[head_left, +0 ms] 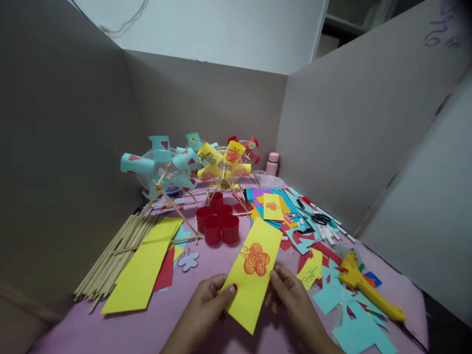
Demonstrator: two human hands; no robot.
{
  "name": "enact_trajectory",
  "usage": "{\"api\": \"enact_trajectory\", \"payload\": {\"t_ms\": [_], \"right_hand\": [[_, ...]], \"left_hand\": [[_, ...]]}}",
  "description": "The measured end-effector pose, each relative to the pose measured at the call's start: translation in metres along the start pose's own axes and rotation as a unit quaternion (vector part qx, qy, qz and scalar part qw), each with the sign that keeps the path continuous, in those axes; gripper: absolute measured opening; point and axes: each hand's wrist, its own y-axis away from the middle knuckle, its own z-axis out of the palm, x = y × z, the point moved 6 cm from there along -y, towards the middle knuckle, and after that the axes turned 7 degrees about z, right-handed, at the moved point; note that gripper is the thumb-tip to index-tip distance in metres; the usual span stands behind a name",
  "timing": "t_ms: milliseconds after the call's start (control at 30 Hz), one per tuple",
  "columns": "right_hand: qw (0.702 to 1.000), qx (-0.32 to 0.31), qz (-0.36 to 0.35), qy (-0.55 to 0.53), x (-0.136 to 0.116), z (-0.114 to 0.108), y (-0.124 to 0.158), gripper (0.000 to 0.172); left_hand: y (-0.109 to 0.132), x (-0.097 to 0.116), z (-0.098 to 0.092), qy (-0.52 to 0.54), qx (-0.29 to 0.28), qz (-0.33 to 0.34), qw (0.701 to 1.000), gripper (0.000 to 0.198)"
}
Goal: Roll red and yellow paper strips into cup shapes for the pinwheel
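Between my two hands is a strip of yellow paper with an orange butterfly drawing on its upper half. My left hand pinches its left edge, the thumb lying on top. On the right edge, my right hand grips with the thumb near the drawing and its other fingers partly hidden behind. The strip is tilted above the pink tabletop. Just beyond it stand several red paper cups or tubes in a cluster. A smaller yellow card with a similar orange drawing lies farther back.
Paper-and-stick wheel models, one blue and one yellow, stand at the back. Wooden sticks and yellow sheets lie left. On the right are a yellow glue gun, blue scraps and scissors. Grey panels surround the table.
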Motion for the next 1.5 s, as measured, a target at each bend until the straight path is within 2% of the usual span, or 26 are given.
{"api": "enact_trajectory", "payload": {"t_ms": [100, 167, 233, 367, 433, 500, 567, 633, 767, 900, 1000, 1100, 1200, 1267, 1367, 1433, 1500], "right_hand": [[0.994, 0.098, -0.045, -0.035, -0.005, -0.021, 0.001, 0.043], [0.988, 0.124, -0.026, -0.086, -0.004, -0.030, -0.001, 0.045], [0.982, 0.123, 0.004, -0.140, -0.002, -0.034, -0.004, 0.049], [0.980, 0.053, 0.049, -0.186, 0.001, -0.030, -0.009, 0.041], [0.981, 0.002, 0.060, -0.186, 0.003, -0.023, -0.009, 0.035], [0.980, -0.078, 0.076, -0.163, 0.006, -0.012, -0.005, 0.035], [0.975, -0.160, 0.097, -0.118, 0.010, 0.000, 0.000, 0.035], [0.974, -0.186, 0.103, -0.074, 0.012, 0.004, 0.003, 0.031], [0.983, -0.146, 0.103, -0.043, 0.017, -0.003, 0.001, 0.033], [0.965, -0.201, 0.164, -0.035, 0.034, 0.004, 0.012, 0.038], [0.959, -0.204, 0.189, -0.048, 0.041, 0.011, 0.018, 0.038], [0.968, -0.193, 0.145, -0.062, 0.033, 0.017, 0.016, 0.037], [0.968, -0.227, 0.106, -0.016, 0.022, 0.023, 0.013, 0.038], [0.969, -0.226, 0.036, 0.091, 0.015, 0.022, 0.010, 0.037], [0.942, -0.159, -0.053, 0.290, 0.009, 0.015, 0.006, 0.042], [0.932, -0.148, -0.039, 0.329, 0.011, 0.013, 0.005, 0.042], [0.942, -0.159, -0.016, 0.295, 0.011, 0.015, 0.007, 0.038]], "left_hand": [[0.005, 0.003, -0.005, -0.015, 0.019, -0.019, 1.000, 0.031], [0.010, 0.002, -0.008, -0.021, 0.040, -0.051, 0.998, 0.024], [0.013, 0.000, -0.012, -0.028, 0.055, -0.073, 0.995, 0.020], [0.005, 0.004, -0.022, 0.026, 0.077, -0.033, 0.996, 0.023], [0.000, 0.007, -0.037, 0.064, 0.144, -0.003, 0.987, 0.032], [-0.001, 0.009, -0.051, 0.079, 0.213, 0.020, 0.974, 0.043], [0.001, 0.011, -0.059, 0.088, 0.249, 0.030, 0.964, 0.053], [0.002, 0.011, -0.059, 0.096, 0.244, 0.027, 0.964, 0.055], [0.000, 0.006, -0.052, 0.112, 0.197, 0.026, 0.974, 0.048], [0.000, 0.005, -0.047, 0.121, 0.179, 0.029, 0.976, 0.047], [0.003, 0.008, -0.042, 0.139, 0.179, 0.039, 0.973, 0.045], [0.005, 0.010, -0.031, 0.186, 0.150, 0.035, 0.971, 0.028], [0.006, 0.006, -0.026, 0.197, 0.138, 0.025, 0.970, 0.023], [0.007, 0.004, -0.028, 0.194, 0.157, 0.029, 0.968, 0.021], [0.008, 0.005, -0.033, 0.186, 0.185, 0.039, 0.964, 0.021], [0.008, 0.007, -0.035, 0.177, 0.192, 0.046, 0.964, 0.023], [0.009, 0.010, -0.035, 0.165, 0.191, 0.052, 0.966, 0.027]]}}
